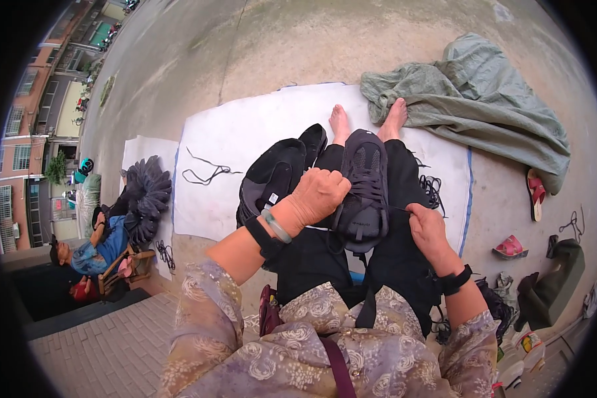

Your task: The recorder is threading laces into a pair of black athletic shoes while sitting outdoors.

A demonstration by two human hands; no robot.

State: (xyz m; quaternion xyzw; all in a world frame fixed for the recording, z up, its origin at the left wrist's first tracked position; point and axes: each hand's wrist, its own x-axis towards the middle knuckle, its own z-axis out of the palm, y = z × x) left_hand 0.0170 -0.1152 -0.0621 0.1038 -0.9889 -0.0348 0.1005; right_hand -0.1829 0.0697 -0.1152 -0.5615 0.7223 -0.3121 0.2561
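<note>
A dark grey lace-up shoe [367, 176] rests over my thighs, its laces crossing the upper. My left hand [320, 194] is closed in a fist against the shoe's left side, and the fingers hide whatever is in it. To the right of the shoe, my right hand [432, 232] pinches a thin dark shoelace [398, 210] stretched out from the eyelets. Several black shoes [272, 171] lie heaped beside my left leg. One loose black lace [209, 174] lies on the white sheet [209, 132], and a bundle of laces [431, 191] sits right of my leg.
A grey-green cloth [471, 99] spreads at the far right by my bare feet. Red slippers [536, 192] and a dark green cloth [554, 282] lie on the right. At the left, a seated person [99, 245] is beside a heap of dark shoe pieces [149, 199].
</note>
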